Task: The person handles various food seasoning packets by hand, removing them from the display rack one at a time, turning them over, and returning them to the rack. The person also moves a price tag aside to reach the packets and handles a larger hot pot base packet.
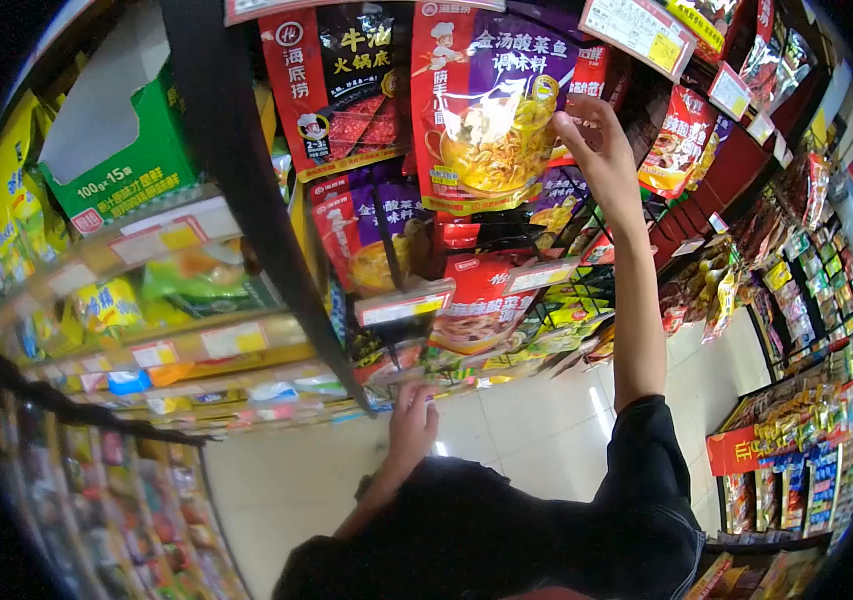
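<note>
The right hand (596, 140) is raised to the top row of the shelf rack (236, 190), fingers pinched on the right edge of the purple seasoning pouch (486, 110). The pouch hangs upright, just beside a red hotpot pouch (336, 90) on its left. The left hand (413, 422) sits low, at the rack's bottom edge, touching the packets there; whether its fingers grip anything cannot be told. A green carton (131, 160) stands at the rack's upper left corner.

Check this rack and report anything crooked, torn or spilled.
Nothing looks torn or spilled. The purple seasoning packet, pinched at its edge by the right hand, sits pulled forward, overlapping its neighbours beside the red hotpot packet. The left hand is lower down and its grip is unclear.
</note>
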The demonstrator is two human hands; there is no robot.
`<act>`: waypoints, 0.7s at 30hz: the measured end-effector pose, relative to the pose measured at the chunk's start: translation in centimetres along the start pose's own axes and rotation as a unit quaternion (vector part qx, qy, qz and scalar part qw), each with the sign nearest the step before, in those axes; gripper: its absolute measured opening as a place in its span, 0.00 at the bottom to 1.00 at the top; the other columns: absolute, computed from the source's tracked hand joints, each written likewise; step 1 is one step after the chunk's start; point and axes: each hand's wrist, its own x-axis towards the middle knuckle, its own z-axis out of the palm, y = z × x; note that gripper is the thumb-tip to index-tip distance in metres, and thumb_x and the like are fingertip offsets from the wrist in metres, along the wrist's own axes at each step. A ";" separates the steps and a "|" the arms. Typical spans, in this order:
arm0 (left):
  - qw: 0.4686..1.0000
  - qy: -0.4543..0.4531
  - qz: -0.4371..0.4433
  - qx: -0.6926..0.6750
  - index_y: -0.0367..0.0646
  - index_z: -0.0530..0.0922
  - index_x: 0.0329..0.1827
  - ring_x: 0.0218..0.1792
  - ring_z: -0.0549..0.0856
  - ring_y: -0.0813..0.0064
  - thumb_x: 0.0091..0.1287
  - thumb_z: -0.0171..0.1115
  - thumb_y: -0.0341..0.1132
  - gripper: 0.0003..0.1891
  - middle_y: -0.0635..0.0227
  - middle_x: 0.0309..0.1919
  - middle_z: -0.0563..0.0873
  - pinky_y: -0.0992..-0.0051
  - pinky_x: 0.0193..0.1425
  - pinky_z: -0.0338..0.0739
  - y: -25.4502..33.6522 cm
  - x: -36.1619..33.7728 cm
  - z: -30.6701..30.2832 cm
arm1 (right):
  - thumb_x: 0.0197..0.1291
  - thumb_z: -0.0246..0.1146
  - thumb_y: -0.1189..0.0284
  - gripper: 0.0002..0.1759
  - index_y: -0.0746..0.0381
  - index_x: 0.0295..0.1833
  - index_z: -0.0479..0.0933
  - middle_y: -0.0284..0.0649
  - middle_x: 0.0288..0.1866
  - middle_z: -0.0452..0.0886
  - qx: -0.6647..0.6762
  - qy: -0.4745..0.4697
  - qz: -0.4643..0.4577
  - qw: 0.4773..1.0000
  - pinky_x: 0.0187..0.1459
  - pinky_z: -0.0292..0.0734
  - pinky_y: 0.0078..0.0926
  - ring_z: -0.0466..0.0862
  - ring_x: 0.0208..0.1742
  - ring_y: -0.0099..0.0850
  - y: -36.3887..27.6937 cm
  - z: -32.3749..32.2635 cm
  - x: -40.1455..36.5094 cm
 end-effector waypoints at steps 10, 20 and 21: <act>0.997 0.045 -0.034 -0.054 0.43 0.79 0.51 0.45 0.84 0.58 0.66 0.58 0.26 0.12 0.57 0.48 0.79 0.64 0.49 0.79 -2.8 -2.4 0.1 | 0.68 0.63 0.48 0.26 0.61 0.33 0.76 0.28 0.25 0.73 -0.094 -0.046 0.073 0.992 0.28 0.64 0.22 0.71 0.25 0.18 -2.4 -0.5 2.7; 0.996 0.052 -0.056 -0.040 0.45 0.79 0.52 0.44 0.84 0.58 0.65 0.57 0.24 0.13 0.58 0.47 0.81 0.64 0.45 0.79 -2.3 -2.5 -0.2 | 0.76 0.55 0.60 0.19 0.63 0.58 0.79 0.29 0.41 0.83 0.222 0.009 0.147 0.964 0.40 0.76 0.16 0.80 0.37 0.15 -8.0 -3.6 0.8; 0.996 0.048 -0.060 -0.046 0.45 0.79 0.52 0.44 0.84 0.58 0.65 0.57 0.24 0.13 0.58 0.47 0.81 0.64 0.44 0.80 -2.5 -2.5 -0.2 | 0.75 0.56 0.64 0.19 0.64 0.63 0.76 0.30 0.41 0.84 0.177 0.012 0.116 0.977 0.40 0.76 0.16 0.80 0.37 0.15 -7.8 -4.4 0.3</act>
